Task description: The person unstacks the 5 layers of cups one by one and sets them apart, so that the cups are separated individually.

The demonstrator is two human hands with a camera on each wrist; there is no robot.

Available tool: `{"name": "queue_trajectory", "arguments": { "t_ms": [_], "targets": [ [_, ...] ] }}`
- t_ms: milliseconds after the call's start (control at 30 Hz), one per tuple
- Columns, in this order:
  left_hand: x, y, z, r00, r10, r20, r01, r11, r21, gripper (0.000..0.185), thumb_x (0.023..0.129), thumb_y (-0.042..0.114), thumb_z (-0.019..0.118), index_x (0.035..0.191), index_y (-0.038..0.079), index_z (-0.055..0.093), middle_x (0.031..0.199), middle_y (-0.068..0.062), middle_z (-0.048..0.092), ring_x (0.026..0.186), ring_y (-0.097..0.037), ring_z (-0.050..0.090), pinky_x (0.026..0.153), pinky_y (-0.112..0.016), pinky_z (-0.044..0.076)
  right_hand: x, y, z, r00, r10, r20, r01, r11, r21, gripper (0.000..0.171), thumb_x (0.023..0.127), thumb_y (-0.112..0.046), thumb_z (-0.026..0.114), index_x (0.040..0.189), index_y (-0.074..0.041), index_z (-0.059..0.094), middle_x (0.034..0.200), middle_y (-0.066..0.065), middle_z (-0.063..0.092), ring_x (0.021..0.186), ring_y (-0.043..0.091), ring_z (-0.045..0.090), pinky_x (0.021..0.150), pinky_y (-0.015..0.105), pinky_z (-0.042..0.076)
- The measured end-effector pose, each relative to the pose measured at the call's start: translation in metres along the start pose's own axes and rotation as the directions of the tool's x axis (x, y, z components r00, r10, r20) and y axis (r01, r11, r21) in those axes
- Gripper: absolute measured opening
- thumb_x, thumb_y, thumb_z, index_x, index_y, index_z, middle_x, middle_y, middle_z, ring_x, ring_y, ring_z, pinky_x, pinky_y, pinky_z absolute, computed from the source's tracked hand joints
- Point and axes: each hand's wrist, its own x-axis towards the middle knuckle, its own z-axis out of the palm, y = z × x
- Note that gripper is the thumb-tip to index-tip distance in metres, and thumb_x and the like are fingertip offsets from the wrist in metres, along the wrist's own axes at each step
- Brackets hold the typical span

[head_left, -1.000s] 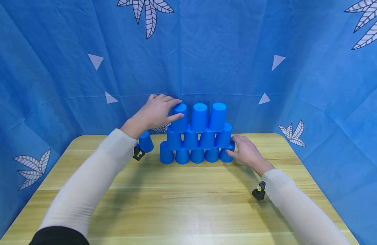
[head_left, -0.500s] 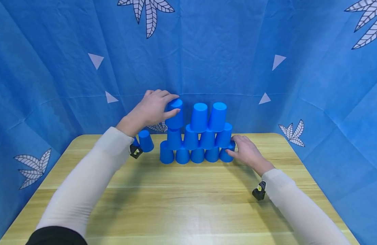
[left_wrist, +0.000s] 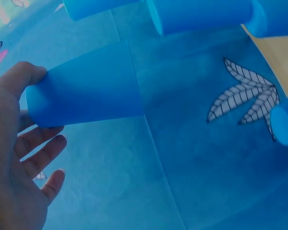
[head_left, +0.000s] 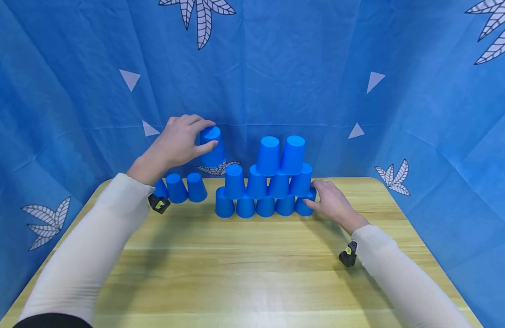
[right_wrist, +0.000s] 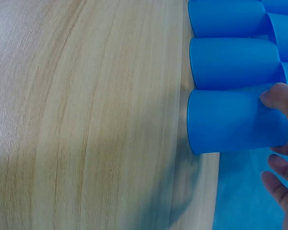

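My left hand [head_left: 176, 141] grips a blue cup [head_left: 213, 146] upside down, in the air left of the pyramid [head_left: 266, 182] and above three loose cups [head_left: 178, 187] on the surface [head_left: 236, 264]. My right hand [head_left: 332, 202] rests at the pyramid's bottom right cup [head_left: 303, 206], thumb on its side, fingers loosely spread.

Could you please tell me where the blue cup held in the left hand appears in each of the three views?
Head view: the held cup is upper left of centre, upside down in the air, gripped by the left hand, left of the cup stack.
Left wrist view: it fills the upper left, lying sideways, thumb on top.
Right wrist view: not in it.
Shared landmark: the white leaf print on the backdrop, in the head and left wrist views.
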Motion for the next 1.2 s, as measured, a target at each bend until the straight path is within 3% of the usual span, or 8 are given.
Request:
{"name": "queue_trajectory", "arguments": {
  "t_ms": [533,1200],
  "targets": [
    [-0.033,-0.036,-0.006,0.995,-0.098,0.014,0.098,0.995,0.011,0.056,0.097,0.043,0.057,0.139,0.006,0.053,0.135,-0.022,0.052,0.128,-0.044,0.042,0.103,-0.068,0.024,0.002,0.002,0.000,1.000,-0.005,-0.011,0.005,1.000,0.009,0.054,0.091,-0.037,0.069,0.126,0.001,0.055,0.119,0.016,0.061,0.110,0.034,0.054,0.096,0.053,0.044],
    [-0.086,-0.093,0.012,0.977,-0.212,0.034,0.209,0.976,0.062,0.056,0.096,0.041,0.058,0.136,0.001,0.053,0.134,-0.028,0.049,0.124,-0.049,0.040,0.093,-0.066,0.031,0.002,0.002,0.000,1.000,-0.005,-0.015,0.005,1.000,-0.002,0.056,0.091,-0.035,0.070,0.130,0.002,0.055,0.123,0.018,0.061,0.114,0.036,0.052,0.098,0.055,0.042]
  ]
}}
